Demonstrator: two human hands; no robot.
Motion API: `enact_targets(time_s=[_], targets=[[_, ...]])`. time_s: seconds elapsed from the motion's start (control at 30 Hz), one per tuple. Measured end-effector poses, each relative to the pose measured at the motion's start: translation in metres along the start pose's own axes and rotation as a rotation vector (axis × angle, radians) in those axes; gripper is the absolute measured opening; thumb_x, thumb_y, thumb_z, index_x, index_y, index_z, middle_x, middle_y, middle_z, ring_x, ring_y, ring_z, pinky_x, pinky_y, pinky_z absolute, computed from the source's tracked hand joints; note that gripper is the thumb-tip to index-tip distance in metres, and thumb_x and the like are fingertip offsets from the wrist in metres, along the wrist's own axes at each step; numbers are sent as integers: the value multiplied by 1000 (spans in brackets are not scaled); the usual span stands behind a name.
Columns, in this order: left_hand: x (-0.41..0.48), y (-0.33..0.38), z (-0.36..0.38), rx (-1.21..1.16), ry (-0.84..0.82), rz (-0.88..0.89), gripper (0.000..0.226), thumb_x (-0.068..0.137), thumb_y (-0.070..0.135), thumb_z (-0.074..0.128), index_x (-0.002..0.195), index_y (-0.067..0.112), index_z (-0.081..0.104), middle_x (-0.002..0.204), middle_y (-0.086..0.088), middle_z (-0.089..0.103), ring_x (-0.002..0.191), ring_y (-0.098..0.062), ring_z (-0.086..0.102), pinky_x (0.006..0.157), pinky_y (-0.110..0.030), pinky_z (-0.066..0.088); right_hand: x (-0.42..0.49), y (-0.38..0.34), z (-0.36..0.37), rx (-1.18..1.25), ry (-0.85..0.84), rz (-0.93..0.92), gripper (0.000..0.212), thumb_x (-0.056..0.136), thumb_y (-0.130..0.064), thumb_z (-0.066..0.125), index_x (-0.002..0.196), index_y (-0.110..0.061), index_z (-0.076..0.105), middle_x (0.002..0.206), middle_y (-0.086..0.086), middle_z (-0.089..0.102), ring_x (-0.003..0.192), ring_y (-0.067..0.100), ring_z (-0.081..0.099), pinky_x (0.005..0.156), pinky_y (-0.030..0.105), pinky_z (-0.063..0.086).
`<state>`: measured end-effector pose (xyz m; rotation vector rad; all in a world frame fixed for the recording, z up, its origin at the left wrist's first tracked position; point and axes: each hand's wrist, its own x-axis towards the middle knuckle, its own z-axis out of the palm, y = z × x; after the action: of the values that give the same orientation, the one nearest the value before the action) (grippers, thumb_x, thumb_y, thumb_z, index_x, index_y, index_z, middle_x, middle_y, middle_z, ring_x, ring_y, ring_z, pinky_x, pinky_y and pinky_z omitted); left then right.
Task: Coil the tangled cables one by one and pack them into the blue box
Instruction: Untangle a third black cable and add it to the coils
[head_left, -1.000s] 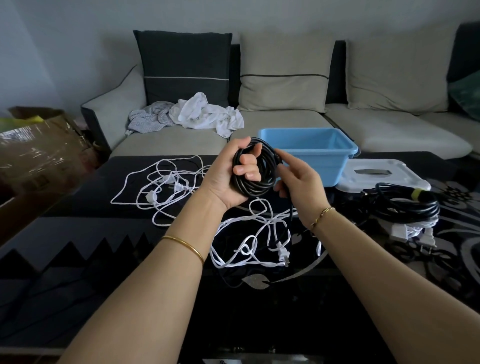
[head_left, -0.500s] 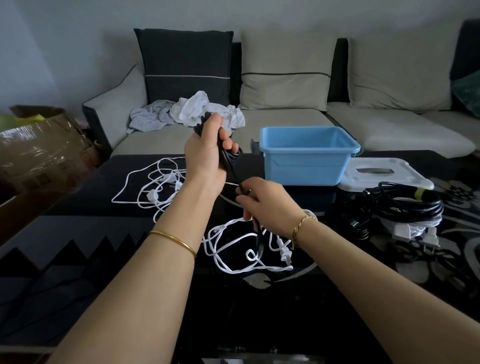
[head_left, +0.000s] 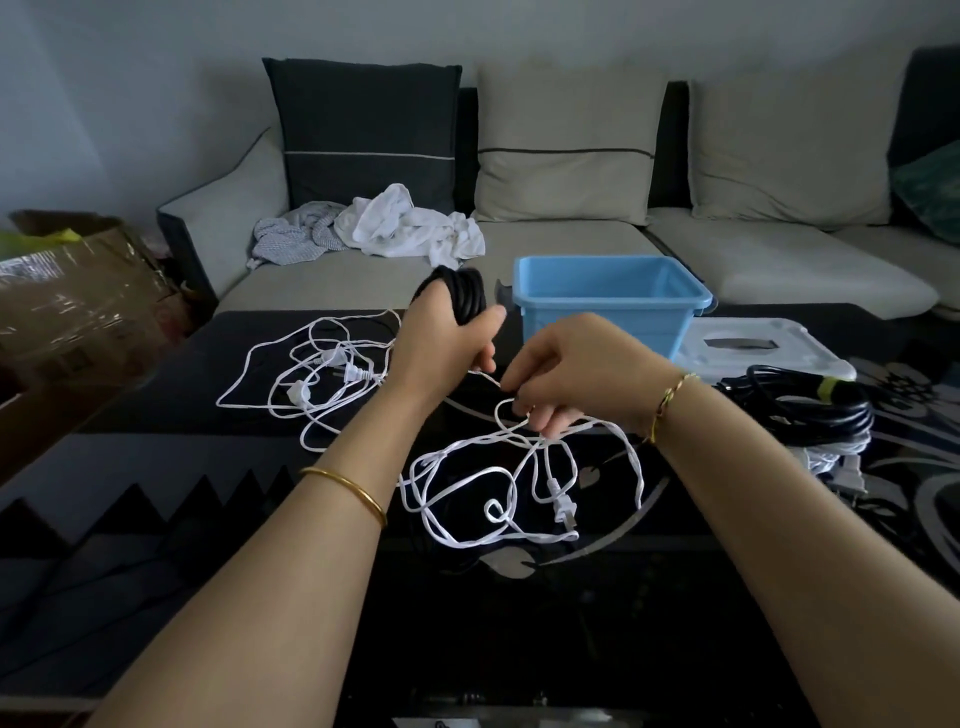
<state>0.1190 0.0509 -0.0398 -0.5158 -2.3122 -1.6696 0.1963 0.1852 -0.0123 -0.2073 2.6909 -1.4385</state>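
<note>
Two hands at work! The left hand (head_left: 441, 345) is clenched round the black coil (head_left: 464, 292), holding it upright just left of the blue box (head_left: 597, 330), probably so the loops can't spring apart. The right hand (head_left: 569, 374) sits low over the white cables (head_left: 493, 480) on the bench (head_left: 467, 629) with its fingers curled among the strands. Whether it pinches the black tail or a white loop, I cannot tell. Half a second back the coil was higher, up against the sofa; it has since dropped beside the box.
</note>
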Motion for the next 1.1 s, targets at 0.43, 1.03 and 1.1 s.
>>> enact_targets(time_s=[0.43,1.03,1.1], targets=[[-21,27,15,-488,-784,-408,57,82,57,49,90,1,54,46,3,39,34,-5,31,43,-20,38,2,26,-29,-96,524,-384,18,81,-23,71,68,-17,60,63,-5,58,57,4,48,59,20,41],[-39,74,135,-542,-1102,-534,29,94,23,43,76,6,56,53,1,41,44,-7,41,49,-19,45,-70,105,-74,203,871,4,32,92,-38,51,72,-14,50,64,-4,50,61,11,49,62,32,44],[-42,78,150,-467,-1062,-516,27,97,23,46,79,8,59,56,-1,49,48,-10,47,50,-21,48,-81,115,-81,145,917,75,31,92,-37,50,71,-14,50,65,-6,50,62,10,48,62,30,42]])
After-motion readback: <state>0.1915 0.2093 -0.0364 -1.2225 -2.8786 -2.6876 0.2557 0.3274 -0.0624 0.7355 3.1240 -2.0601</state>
